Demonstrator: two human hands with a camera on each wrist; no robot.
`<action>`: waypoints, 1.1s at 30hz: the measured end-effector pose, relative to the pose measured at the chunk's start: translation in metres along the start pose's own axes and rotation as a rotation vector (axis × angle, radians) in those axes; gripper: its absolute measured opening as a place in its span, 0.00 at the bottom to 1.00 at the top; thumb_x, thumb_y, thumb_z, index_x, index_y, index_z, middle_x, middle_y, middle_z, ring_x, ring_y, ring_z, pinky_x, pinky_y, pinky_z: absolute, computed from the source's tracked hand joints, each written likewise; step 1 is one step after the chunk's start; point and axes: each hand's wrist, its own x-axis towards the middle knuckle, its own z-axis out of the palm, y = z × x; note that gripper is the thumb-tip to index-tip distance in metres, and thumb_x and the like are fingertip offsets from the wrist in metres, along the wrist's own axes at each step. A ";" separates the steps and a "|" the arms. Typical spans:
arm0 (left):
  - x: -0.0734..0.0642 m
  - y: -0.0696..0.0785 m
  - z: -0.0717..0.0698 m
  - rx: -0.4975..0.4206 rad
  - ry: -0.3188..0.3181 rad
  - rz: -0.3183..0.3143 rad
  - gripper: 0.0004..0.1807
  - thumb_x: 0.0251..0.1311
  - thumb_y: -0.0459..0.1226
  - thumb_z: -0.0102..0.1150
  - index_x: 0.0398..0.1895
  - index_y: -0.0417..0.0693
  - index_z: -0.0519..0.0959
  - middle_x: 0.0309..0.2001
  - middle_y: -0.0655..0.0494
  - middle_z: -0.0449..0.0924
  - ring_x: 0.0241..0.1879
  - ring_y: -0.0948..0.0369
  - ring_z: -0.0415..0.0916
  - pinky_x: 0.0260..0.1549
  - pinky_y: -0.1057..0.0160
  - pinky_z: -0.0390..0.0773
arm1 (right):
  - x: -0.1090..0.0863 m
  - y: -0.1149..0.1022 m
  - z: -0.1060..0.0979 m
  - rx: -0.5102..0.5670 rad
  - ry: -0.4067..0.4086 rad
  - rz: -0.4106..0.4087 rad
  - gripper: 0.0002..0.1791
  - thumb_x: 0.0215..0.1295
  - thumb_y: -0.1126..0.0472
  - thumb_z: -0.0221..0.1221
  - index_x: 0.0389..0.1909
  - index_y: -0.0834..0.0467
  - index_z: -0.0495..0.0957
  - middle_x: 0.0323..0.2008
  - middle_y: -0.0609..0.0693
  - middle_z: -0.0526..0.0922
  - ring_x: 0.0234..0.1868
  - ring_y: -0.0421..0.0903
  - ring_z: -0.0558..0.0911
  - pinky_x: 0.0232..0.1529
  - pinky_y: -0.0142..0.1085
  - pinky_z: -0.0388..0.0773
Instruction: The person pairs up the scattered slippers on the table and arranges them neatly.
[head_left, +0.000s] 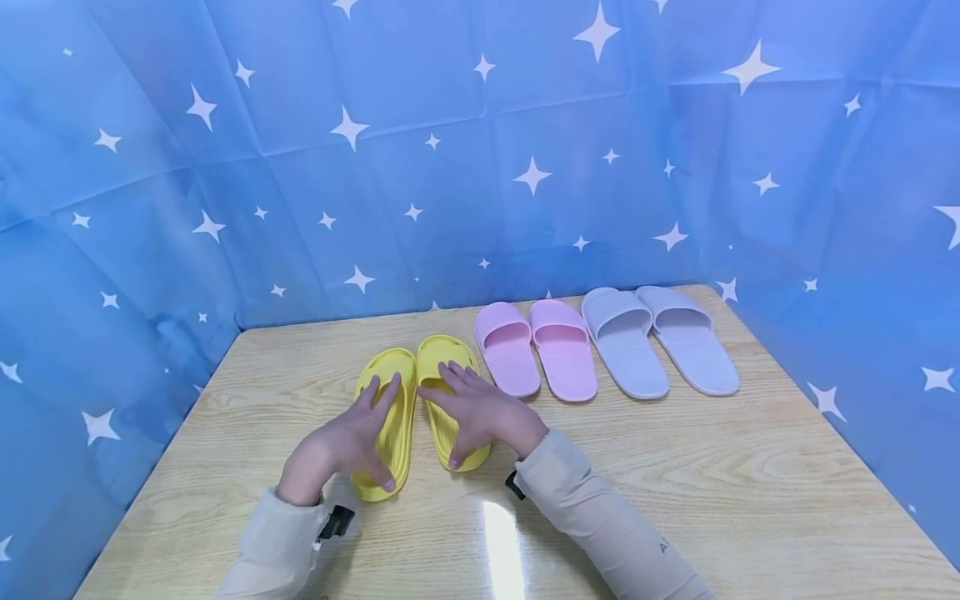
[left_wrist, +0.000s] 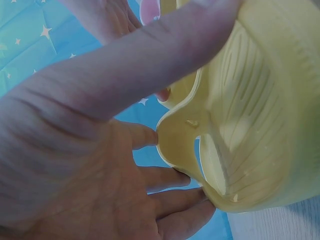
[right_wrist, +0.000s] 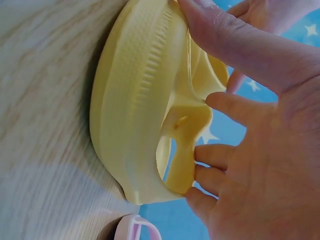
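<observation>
Left hand (head_left: 341,442) and right hand (head_left: 480,410), fingers spread apart, touch the yellow slippers (head_left: 397,433) at the left hand's two o'clock, probably steadying each lengthwise, with pink slippers (head_left: 567,367) and lavender slippers (head_left: 633,362) paired toward the right hand's two o'clock on the surface (head_left: 750,492).

a small studio-like tabletop setup, judging by the blue star-print cloth (head_left: 450,192) around a wood-grain table (head_left: 675,483)
</observation>
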 end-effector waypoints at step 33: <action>0.000 0.002 0.000 0.002 -0.005 -0.003 0.82 0.35 0.43 0.88 0.85 0.57 0.32 0.84 0.34 0.27 0.79 0.30 0.47 0.63 0.34 0.74 | 0.000 0.000 0.000 -0.002 -0.002 -0.002 0.64 0.49 0.45 0.80 0.83 0.40 0.51 0.85 0.56 0.36 0.86 0.53 0.35 0.85 0.48 0.38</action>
